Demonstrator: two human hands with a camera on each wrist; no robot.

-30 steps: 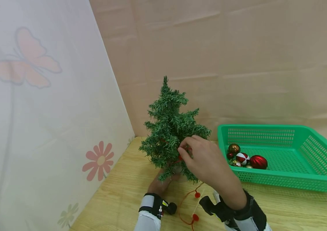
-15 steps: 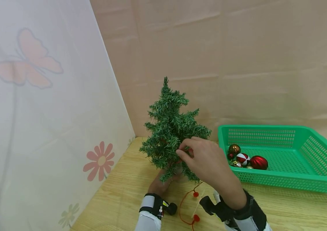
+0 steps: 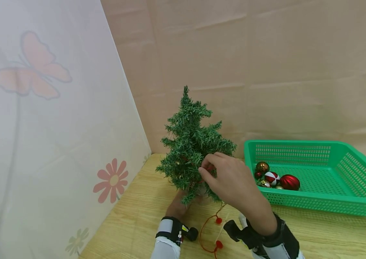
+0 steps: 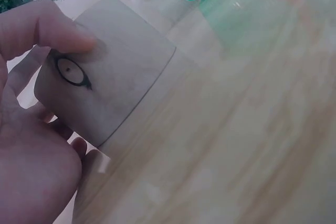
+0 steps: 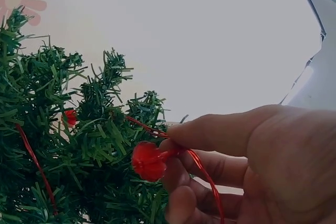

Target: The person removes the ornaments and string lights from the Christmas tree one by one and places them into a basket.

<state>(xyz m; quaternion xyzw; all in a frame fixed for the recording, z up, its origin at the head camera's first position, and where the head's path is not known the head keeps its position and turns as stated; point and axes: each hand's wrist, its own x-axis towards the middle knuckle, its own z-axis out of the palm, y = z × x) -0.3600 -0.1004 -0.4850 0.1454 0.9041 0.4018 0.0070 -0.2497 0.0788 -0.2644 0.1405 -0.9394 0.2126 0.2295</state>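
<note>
A small green artificial Christmas tree [image 3: 191, 142] stands upright on the table. My left hand [image 3: 178, 207] reaches under its lower branches. In the left wrist view, the left thumb and fingers [image 4: 44, 24] grip its pale round base [image 4: 126, 61], which bears a dark oval mark. At the tree's right side, my right hand [image 3: 231, 178] pinches a twisted red light-string wire [image 5: 207, 179] beside one red flower-shaped bulb [image 5: 148, 161]. Another red bulb [image 5: 69, 118] sits among the branches, where part of the wire also runs. The rest of the string [image 3: 202, 232] trails over the table towards me.
A green plastic basket [image 3: 312, 199] stands right of the tree. Several ornaments lie in its left end, among them a red ball [image 3: 289, 182] and a red-and-white ball [image 3: 271, 178]. A patterned wall [image 3: 73, 126] rises at left, and a beige cloth backdrop [image 3: 267, 72] behind.
The tree has turned very slightly, and the trailing string on the table has shifted a little to the left. Both hands stay nearly in place, with the right still pinching the wire.
</note>
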